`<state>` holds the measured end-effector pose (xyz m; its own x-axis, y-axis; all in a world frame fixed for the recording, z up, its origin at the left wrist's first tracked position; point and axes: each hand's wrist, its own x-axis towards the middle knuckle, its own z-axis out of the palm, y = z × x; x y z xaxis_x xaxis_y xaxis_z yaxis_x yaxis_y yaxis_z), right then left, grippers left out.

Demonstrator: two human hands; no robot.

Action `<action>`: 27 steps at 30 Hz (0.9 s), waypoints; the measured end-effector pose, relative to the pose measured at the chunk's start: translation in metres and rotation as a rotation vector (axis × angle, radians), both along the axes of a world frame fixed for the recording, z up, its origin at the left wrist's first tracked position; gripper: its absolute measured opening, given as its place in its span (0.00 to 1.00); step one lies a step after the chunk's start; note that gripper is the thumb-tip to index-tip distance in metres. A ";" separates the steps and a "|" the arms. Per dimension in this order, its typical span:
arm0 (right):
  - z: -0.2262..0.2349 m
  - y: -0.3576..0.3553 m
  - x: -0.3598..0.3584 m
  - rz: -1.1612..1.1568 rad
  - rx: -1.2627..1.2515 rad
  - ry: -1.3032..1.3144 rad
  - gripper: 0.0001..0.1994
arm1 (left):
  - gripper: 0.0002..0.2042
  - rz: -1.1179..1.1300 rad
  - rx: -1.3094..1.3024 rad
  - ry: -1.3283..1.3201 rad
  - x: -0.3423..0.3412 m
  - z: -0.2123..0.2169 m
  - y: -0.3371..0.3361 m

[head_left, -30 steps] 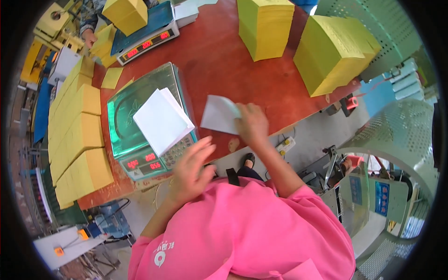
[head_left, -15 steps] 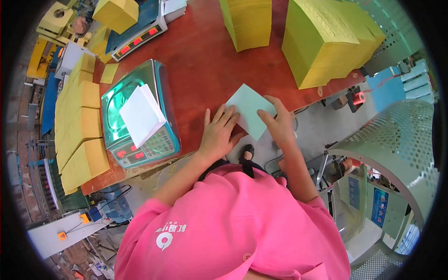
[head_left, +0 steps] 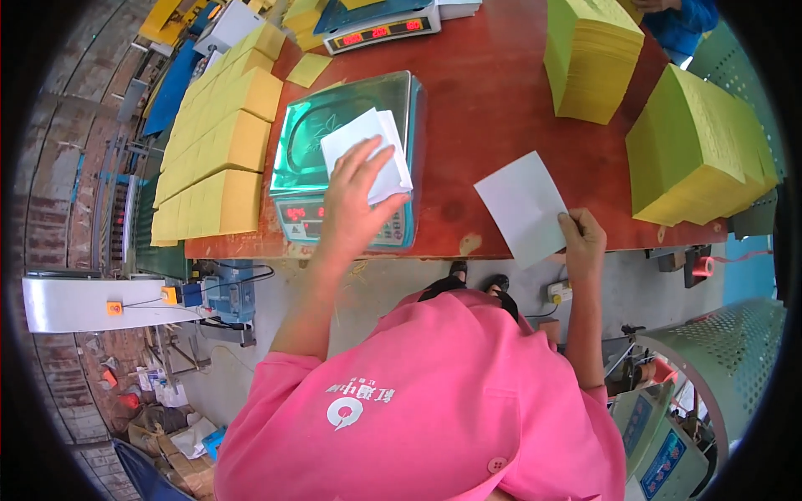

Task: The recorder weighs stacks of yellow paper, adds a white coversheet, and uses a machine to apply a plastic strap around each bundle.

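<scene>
My left hand (head_left: 357, 194) lies over a small stack of white paper sheets (head_left: 349, 138) on the digital scale (head_left: 292, 171). Its fingers are spread across the top, with the thumb apart by the stack's near edge. The scale has a shiny tray, a teal body and a lit red display. To the right, my right hand (head_left: 586, 238) pinches one pale sheet of paper (head_left: 522, 204) by its right edge between thumb and fingers. That sheet is above the front edge of the red table (head_left: 468, 108).
Yellow paper stacks (head_left: 221, 142) line the table's left side. Tall yellow stacks (head_left: 593, 67) (head_left: 681, 159) stand at the right. A second scale (head_left: 384, 32) is at the back. Another person's blue sleeve (head_left: 681, 25) shows far right. A perforated green metal guard (head_left: 727, 359) curves at lower right.
My left hand has left the pale sheet and moved left onto the white stack. My right hand has moved right, still holding the sheet. The view has turned, shifting the table rightward.
</scene>
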<state>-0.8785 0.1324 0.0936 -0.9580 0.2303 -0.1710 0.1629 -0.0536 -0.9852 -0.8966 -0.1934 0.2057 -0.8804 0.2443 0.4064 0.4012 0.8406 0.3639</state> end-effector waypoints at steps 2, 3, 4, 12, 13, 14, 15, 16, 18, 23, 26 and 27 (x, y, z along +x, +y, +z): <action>-0.020 -0.010 -0.007 0.030 0.099 0.085 0.03 | 0.31 0.026 -0.026 -0.074 -0.004 -0.004 -0.017; -0.027 -0.012 -0.011 0.057 0.199 0.171 0.02 | 0.33 0.048 -0.051 -0.146 -0.008 -0.007 -0.023; -0.031 -0.012 -0.014 0.060 0.202 0.169 0.02 | 0.33 0.051 -0.047 -0.148 -0.012 -0.009 -0.028; -0.032 -0.024 -0.014 0.006 0.266 0.152 0.01 | 0.28 -0.031 -0.026 -0.224 -0.025 -0.019 -0.055; -0.032 -0.025 -0.014 0.004 0.270 0.151 0.01 | 0.28 -0.034 -0.022 -0.224 -0.025 -0.018 -0.055; -0.033 -0.026 -0.014 -0.011 0.292 0.153 0.01 | 0.27 -0.043 -0.052 -0.204 -0.025 -0.017 -0.053; -0.033 -0.026 -0.014 -0.026 0.313 0.155 0.01 | 0.25 -0.053 -0.082 -0.182 -0.025 -0.017 -0.053; -0.033 -0.027 -0.013 -0.031 0.316 0.156 0.01 | 0.25 -0.058 -0.081 -0.181 -0.026 -0.017 -0.053; -0.032 -0.028 -0.012 -0.042 0.314 0.155 0.00 | 0.23 -0.095 -0.113 -0.152 -0.027 -0.018 -0.055; -0.028 -0.030 -0.009 -0.058 0.335 0.173 0.00 | 0.21 -0.107 -0.149 -0.128 -0.024 -0.012 -0.051; -0.028 -0.031 -0.008 -0.062 0.359 0.178 0.00 | 0.20 -0.129 -0.134 -0.136 -0.025 -0.012 -0.055; -0.028 -0.030 -0.008 -0.063 0.381 0.180 0.00 | 0.19 -0.138 -0.124 -0.146 -0.026 -0.013 -0.057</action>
<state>-0.8861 0.1021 0.0654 -0.9469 0.3034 0.1067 -0.0057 0.3158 -0.9488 -0.9222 -0.2504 0.1932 -0.8825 0.4064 0.2368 0.4661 0.8233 0.3241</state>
